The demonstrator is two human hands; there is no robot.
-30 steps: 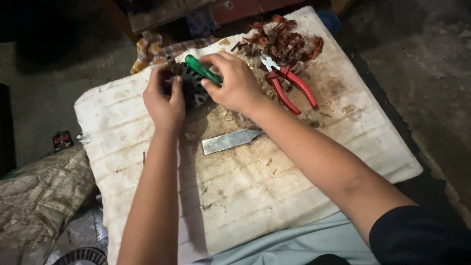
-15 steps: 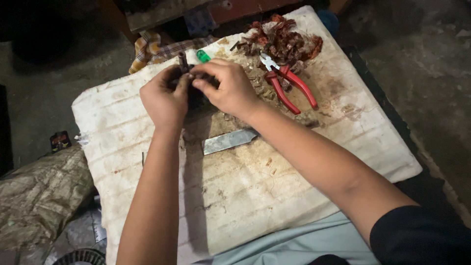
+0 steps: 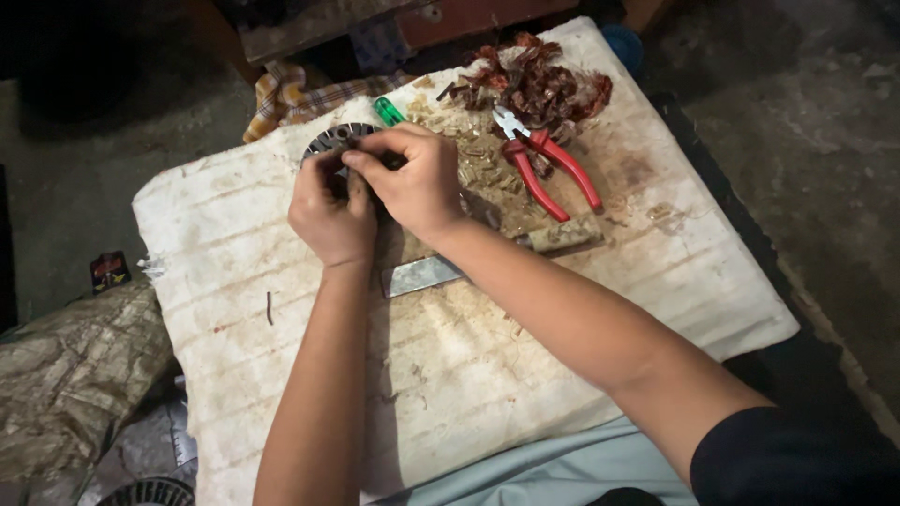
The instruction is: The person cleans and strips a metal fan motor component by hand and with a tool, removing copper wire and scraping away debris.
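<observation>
Together, both hands' fingers pinch the round metal stator near the board's far edge.

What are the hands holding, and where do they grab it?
Both the left hand and right hand grip a round, dark ribbed metal part at its near edge.

Landmark: white board, stained, ridged.
Left hand and right hand meet over board's far middle, both gripping dark round slotted metal core; fingers closed on it.
Green tool handle pokes out beyond right hand, near board's far edge.
Red-handled pliers lie on board's far right part, beside heap of reddish wire scraps.
Flat metal blade lies mid-board, under right forearm.
Small dark nail-like piece on board's left part.
</observation>
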